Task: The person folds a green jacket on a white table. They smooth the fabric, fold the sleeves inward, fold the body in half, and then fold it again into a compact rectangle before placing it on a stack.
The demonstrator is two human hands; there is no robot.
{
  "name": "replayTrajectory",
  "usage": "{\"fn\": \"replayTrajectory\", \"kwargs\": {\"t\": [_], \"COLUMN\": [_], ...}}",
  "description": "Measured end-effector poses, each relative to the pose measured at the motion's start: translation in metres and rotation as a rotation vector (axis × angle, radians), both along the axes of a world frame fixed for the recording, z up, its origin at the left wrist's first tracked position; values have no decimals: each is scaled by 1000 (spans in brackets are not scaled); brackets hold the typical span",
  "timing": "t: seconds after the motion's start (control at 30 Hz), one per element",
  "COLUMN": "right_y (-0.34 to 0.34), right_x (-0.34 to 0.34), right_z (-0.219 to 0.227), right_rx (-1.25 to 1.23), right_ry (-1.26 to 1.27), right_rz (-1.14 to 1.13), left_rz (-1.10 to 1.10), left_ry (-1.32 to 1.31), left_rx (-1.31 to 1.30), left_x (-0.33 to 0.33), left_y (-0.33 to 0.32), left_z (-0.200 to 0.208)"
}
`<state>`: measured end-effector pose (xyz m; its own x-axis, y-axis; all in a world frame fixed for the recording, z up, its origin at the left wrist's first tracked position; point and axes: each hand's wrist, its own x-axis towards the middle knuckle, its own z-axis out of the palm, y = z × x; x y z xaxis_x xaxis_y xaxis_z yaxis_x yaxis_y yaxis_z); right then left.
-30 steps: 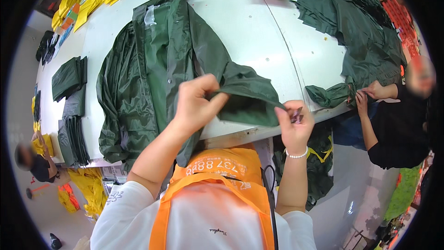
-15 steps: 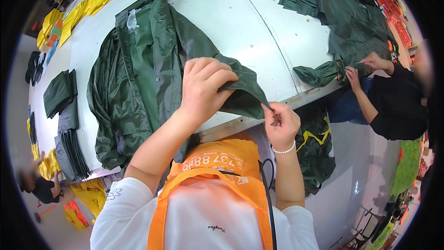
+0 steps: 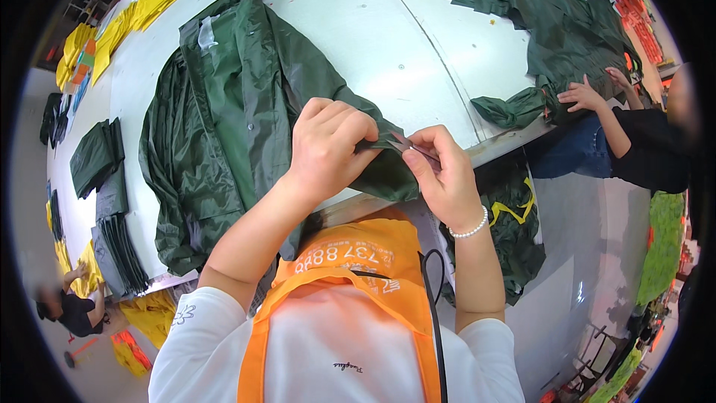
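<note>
Left hand [image 3: 328, 145] pinches the green jacket [image 3: 239, 119] hem, right hand [image 3: 444, 175] grasps small snips [image 3: 410, 147] whose blades, so close, could nick fabric or fingers.

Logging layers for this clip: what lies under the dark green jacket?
The white table lies under the dark green jacket. Anything between them is covered; the left hand hides part of the sleeve.

Bare table [image 3: 418, 37] beyond jacket [image 3: 239, 127]; co-worker's hand [image 3: 582, 95] blocks rt.

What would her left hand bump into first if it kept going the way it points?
Probably the right hand: the left hand points rightward along the green jacket fold both pinch, nearly touching already.
</note>
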<state>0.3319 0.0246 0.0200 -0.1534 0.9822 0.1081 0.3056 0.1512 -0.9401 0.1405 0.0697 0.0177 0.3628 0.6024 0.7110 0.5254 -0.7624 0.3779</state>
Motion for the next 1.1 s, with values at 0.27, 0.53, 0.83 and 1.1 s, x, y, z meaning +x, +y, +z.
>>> {"fn": "replayTrajectory", "kwargs": {"t": [0.27,0.53,0.83,1.1], "right_y": [5,4,16,3], "right_x": [2,11,-1,-24], "right_z": [4,-3,-14,-16], "right_rx": [9,-140,-90,376], "right_ry": [-48,189,227,-182], "right_rz": [18,1,1,-142], "left_rz": [8,8,-1,48], "left_ry": [72,55,35,26], "left_rx": [-11,4,29,-93], "left_x": [0,0,6,4], "left_y": [-1,-2,0,-5], "left_z": [3,-1,-8,-18]}}
